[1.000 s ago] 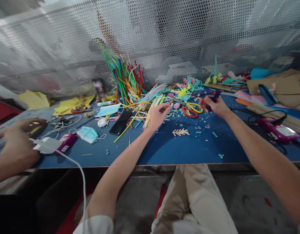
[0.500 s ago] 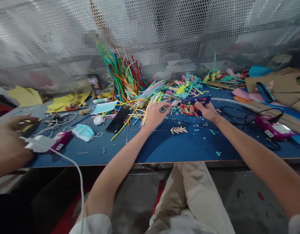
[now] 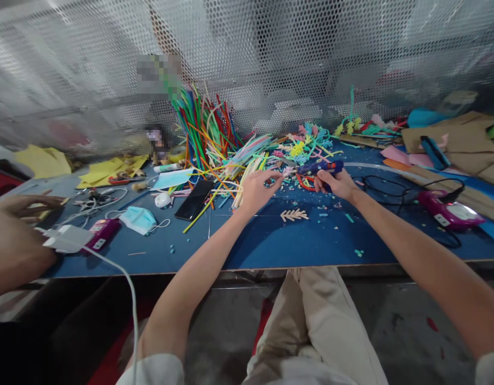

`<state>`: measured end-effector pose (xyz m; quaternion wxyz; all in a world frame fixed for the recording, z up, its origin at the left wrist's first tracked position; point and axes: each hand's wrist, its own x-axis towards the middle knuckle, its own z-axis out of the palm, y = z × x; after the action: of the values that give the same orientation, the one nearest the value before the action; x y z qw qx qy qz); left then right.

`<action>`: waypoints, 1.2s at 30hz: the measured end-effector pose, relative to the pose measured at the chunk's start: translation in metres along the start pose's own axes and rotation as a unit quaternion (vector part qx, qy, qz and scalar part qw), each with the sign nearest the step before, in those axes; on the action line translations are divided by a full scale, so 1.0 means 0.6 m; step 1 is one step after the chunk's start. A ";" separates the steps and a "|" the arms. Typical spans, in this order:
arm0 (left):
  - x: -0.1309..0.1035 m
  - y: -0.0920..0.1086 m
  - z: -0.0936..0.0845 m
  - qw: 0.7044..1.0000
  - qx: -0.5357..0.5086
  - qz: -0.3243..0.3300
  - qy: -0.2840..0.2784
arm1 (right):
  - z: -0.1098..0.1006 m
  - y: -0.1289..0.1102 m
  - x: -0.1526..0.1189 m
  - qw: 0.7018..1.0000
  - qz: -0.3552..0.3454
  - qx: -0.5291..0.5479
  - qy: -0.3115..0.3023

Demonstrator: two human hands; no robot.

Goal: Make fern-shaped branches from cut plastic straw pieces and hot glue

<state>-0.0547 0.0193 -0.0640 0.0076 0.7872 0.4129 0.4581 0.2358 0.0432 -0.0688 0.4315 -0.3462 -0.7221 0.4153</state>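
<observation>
While the glue gun (image 3: 321, 167) is gripped by the wrapped fingers of the right hand (image 3: 334, 185), its long axis is held nearly level in the head view, with its nozzle pointed at the left hand (image 3: 260, 188). By that hand, thumb and forefinger are curled together; whether anything is pinched cannot be told. Also seen are one leaf-shaped beige piece (image 3: 294, 215), one phone (image 3: 194, 199) and two purple power sockets (image 3: 451, 209).
</observation>
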 end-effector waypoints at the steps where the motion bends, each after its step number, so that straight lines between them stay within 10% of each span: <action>1: 0.000 0.000 0.000 1.000 0.001 -0.001 -0.002 | 0.000 0.000 0.000 1.000 -0.001 0.000 -0.001; 20: 0.000 0.000 -0.001 1.000 -0.009 0.004 -0.006 | -0.003 0.012 0.009 0.993 0.022 -0.106 0.039; 25: 0.002 0.004 -0.005 1.000 -0.002 0.024 -0.010 | -0.049 0.045 0.034 0.931 0.029 -0.308 0.192; 36: -0.001 -0.008 0.004 0.999 0.004 0.033 0.014 | -0.147 0.104 0.029 0.884 0.060 -0.434 0.160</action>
<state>-0.0561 0.0229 -0.0674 -0.0163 0.7935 0.3889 0.4678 0.3183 0.1107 -0.0938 0.3220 -0.6037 -0.7289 0.0245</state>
